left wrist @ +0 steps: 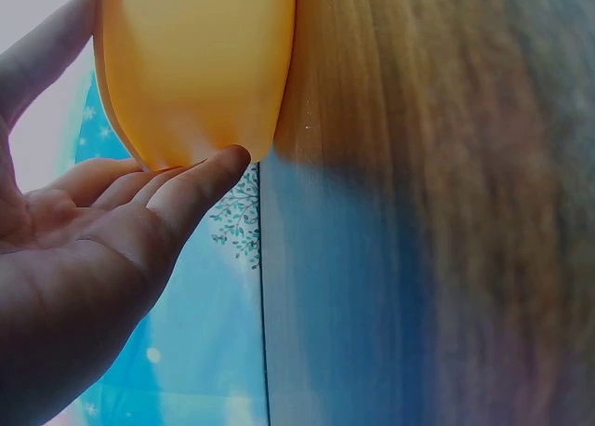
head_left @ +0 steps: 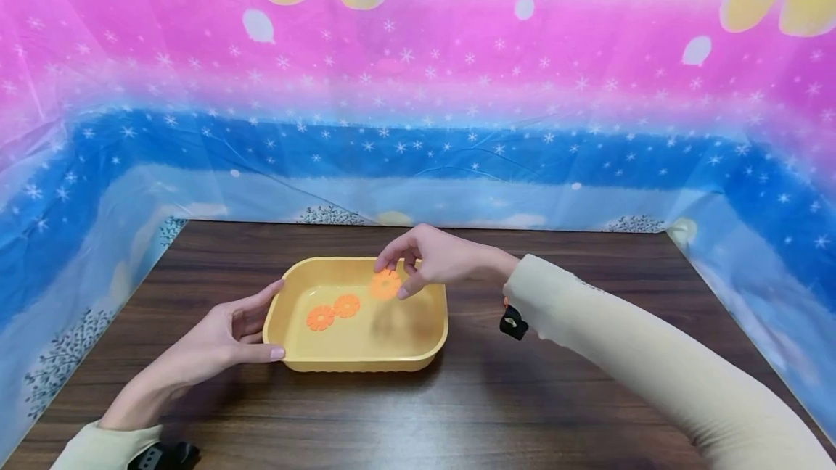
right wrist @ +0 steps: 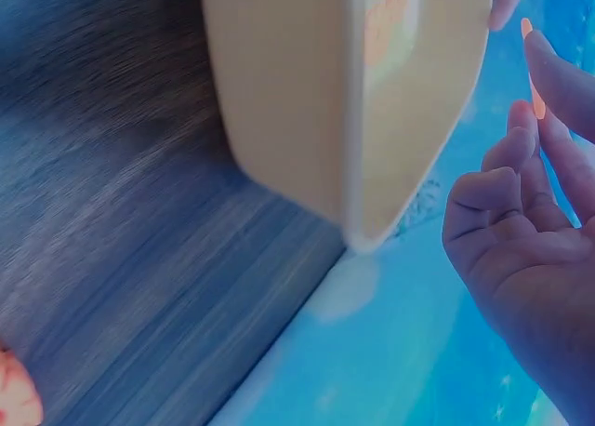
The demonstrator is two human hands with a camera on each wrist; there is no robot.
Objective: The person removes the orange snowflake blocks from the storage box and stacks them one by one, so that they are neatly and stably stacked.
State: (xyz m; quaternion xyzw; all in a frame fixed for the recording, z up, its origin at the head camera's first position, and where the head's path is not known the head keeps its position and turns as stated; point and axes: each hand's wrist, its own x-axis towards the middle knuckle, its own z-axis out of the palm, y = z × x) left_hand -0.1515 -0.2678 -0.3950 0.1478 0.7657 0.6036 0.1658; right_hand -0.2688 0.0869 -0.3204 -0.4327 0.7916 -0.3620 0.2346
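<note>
A yellow rectangular tray (head_left: 366, 365) stands on the table, with two orange notched discs (head_left: 320, 318) lying touching or overlapping on its floor. At its left end my left hand (head_left: 225, 336) holds the tray, thumb at the front corner and fingers along the left side; the left wrist view shows those fingers (left wrist: 200, 184) against the tray wall. Above the tray's back right part, my right hand (head_left: 434, 260) pinches a third orange notched disc (head_left: 384, 285) between thumb and fingers. That disc appears edge-on in the right wrist view, its shadow falling on the tray floor.
The dark wooden table (head_left: 522, 412) carries the tray left of its middle. A patterned pink and blue cloth (head_left: 418, 143) hangs round its back and sides. Part of an orange-red round thing (right wrist: 17, 393) shows at the right wrist view's lower left edge; its kind is unclear.
</note>
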